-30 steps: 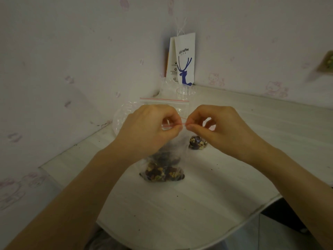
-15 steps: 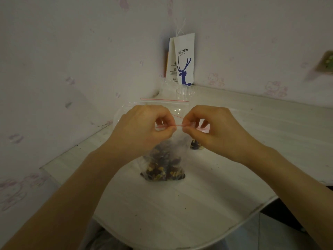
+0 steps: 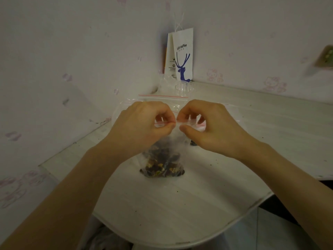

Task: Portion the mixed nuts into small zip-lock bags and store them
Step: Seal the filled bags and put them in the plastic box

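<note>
A small clear zip-lock bag (image 3: 163, 165) with mixed nuts in its bottom stands on the white table (image 3: 180, 204). My left hand (image 3: 142, 127) and my right hand (image 3: 207, 127) pinch its red-lined top strip between thumb and fingers, side by side, nearly touching. A dark clump of nuts (image 3: 193, 143) lies on the table behind, mostly hidden by my right hand. A larger clear zip-lock bag (image 3: 162, 98) with a red line stands behind my hands.
A white paper coffee bag (image 3: 182, 55) with a blue deer leans in the wall corner. A clear plastic cup (image 3: 183, 88) sits in front of it. Crumbs dot the table. The table's curved edge runs close to me, with dark floor at right.
My hands have drawn closer together along the bag's top strip. The bag stays in place on the table.
</note>
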